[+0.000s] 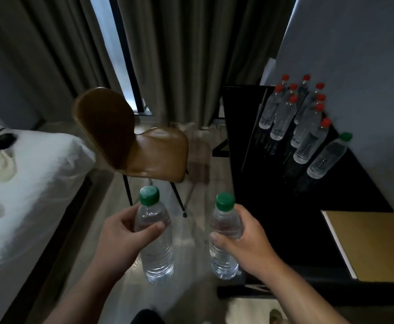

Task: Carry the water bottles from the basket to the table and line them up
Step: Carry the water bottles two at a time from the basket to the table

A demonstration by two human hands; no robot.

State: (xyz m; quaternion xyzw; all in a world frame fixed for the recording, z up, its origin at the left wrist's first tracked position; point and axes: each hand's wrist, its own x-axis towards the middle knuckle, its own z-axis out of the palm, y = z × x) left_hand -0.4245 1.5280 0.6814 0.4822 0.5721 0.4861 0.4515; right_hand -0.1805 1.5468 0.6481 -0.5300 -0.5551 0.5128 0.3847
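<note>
You're holding two green-capped bottles, lower centre of frame, both upright over the floor. Your left hand [123, 239] is curled round the left bottle [157, 258] below its shoulder, thumb across the front. Your right hand [249, 239] is curled round the right bottle [222, 258] the same way. The bottles are apart, not touching. The black table [273, 195] is right of centre, beside your right hand. On it, upper right: a cluster of red-capped bottles [282, 118] by the wall, with one green-capped table bottle [326, 157] at their near end. A tan pad [373, 244] lies on the table, lower right. Brown chair [130, 141] centre-left, white bed [39, 183] at left edge, grey curtains [179, 54] across the top
</note>
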